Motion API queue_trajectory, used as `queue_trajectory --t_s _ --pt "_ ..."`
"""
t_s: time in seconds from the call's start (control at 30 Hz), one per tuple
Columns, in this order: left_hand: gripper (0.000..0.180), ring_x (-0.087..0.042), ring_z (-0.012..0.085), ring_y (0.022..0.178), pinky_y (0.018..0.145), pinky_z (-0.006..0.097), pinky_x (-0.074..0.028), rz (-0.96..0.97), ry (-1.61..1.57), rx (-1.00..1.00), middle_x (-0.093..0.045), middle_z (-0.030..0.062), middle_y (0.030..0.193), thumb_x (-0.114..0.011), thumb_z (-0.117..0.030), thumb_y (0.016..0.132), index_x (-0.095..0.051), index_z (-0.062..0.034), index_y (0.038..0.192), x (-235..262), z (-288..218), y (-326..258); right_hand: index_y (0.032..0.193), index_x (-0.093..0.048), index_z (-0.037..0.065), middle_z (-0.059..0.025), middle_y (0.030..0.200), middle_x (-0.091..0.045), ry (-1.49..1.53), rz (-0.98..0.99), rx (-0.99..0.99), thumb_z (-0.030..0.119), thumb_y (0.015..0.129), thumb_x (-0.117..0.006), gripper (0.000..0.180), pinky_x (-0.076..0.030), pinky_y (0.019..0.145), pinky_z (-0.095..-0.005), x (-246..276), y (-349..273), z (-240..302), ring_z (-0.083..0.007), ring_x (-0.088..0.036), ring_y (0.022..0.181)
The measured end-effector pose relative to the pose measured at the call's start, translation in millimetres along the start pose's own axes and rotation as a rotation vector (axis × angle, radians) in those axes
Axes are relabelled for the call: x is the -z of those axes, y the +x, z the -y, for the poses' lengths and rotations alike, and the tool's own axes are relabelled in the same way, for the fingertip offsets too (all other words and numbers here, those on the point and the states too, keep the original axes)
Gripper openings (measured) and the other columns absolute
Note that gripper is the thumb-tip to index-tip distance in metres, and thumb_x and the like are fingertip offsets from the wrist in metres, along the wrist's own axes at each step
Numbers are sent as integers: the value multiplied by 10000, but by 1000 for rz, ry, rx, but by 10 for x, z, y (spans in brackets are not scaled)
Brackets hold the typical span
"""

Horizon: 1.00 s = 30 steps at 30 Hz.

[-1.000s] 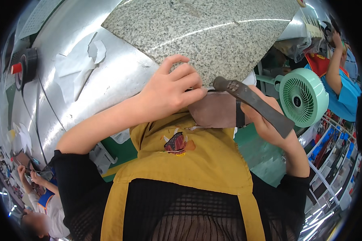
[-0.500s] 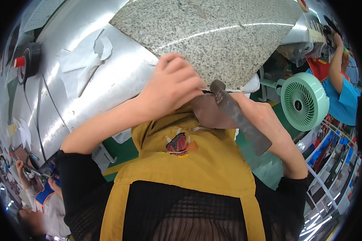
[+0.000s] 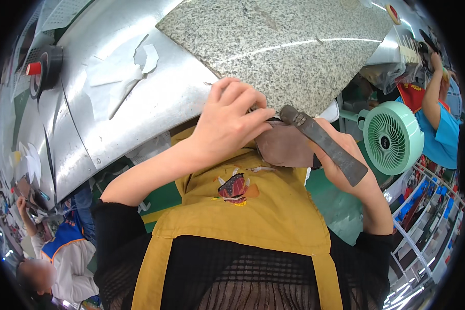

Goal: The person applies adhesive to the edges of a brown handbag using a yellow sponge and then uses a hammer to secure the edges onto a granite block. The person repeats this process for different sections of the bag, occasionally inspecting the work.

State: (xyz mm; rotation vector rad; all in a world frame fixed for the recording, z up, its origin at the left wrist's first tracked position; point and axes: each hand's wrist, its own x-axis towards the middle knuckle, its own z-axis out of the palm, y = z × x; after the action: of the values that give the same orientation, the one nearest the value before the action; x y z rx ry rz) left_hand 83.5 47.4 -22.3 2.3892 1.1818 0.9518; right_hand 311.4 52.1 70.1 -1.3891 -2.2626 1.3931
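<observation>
My left hand (image 3: 232,116) is closed at the near edge of the granite slab (image 3: 284,57), its fingers bent over the upper left edge of a brown leather-like piece (image 3: 284,144). That piece hangs below the slab's edge, in front of my apron; its far edge is hidden by my fingers. In my right hand (image 3: 341,147) is a cobbler's hammer (image 3: 328,144) with a dark metal head, round at one end and flat and wide at the other. The round end lies close to the piece's upper edge, beside my left fingertips. The hammer's handle is hidden.
A metal table (image 3: 175,93) holds torn white sheets (image 3: 108,77) and a black round device with a red knob (image 3: 33,68). A green fan (image 3: 392,135) stands right of my right hand. Other people (image 3: 70,253) are at far left and far right (image 3: 439,113).
The whole view has shifted slightly, with the table and slab sitting further right. The hammer's flat end has swung a little up and right. Both hands stay at the slab's edge.
</observation>
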Motion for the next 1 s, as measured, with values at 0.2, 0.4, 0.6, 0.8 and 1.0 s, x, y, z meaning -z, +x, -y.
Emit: queue_trajectory --t_s 0.2,0.4,0.6,0.8,1.0 --pt "214 -510 234 958 880 382 -378 81 -2 82 -556 3 939 -740 -133 691 -611 -117 861 -18 -108 59 933 -498 -13 -48 729 -457 55 -237 38 142 959 -434 169 -394 620 -278 161 72 -260 -157 -445 659" --pt "188 -516 242 932 879 360 -376 249 -102 148 -566 33 899 -710 -101 735 -576 -105 866 60 -202 121 1120 -556 47 -139 1019 -602 -519 -489 112 236 908 -556 284 -483 745 -368 368 426 -663 -349 -603 865" --pt "161 -562 232 860 813 343 -441 312 -380 192 -574 64 854 -684 -92 785 -562 -69 888 72 -402 110 1005 -616 57 -86 1029 -610 -310 -292 457 235 760 -706 316 -436 863 -388 51 154 -373 -291 -546 1012" --pt "292 -610 196 821 763 315 -498 516 -734 269 -613 82 928 -715 -119 790 -599 -57 1050 28 -475 165 921 -614 39 -75 855 -579 -33 82 185 230 726 -738 300 -399 811 -342 -72 -263 -495 -249 -540 875" --pt "270 -591 228 874 772 327 -487 535 -528 126 -644 59 924 -720 -160 778 -652 -71 1024 -56 -459 32 865 -592 29 -30 844 -580 153 106 132 154 698 -783 283 -322 1045 -441 -9 -473 -772 -208 -541 893"
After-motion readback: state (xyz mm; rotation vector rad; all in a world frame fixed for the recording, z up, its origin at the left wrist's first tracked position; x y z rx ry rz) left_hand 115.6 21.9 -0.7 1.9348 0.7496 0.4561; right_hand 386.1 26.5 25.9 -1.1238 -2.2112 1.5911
